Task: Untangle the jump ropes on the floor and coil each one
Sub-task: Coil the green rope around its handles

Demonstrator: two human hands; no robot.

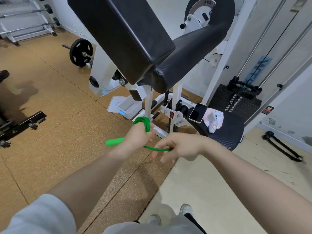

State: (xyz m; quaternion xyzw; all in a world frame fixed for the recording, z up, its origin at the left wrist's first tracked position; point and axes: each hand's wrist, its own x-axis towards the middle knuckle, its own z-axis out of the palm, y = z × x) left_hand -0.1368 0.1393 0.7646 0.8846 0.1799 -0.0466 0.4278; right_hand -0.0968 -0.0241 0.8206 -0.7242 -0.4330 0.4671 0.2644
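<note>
While my left hand (137, 136) grips the coiled green plastic jump rope (143, 124) before the black padded bench (224, 132), my right hand (177, 146) pinches its loose strand.

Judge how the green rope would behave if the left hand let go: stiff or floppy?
Probably floppy: the rope bends into tight loops around the left hand. The coil would likely spring loose. The stretch to the right hand sags slightly, so it seems light.

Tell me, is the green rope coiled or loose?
Mostly coiled: green rope loops round the left hand; one end runs to the right hand.
</note>
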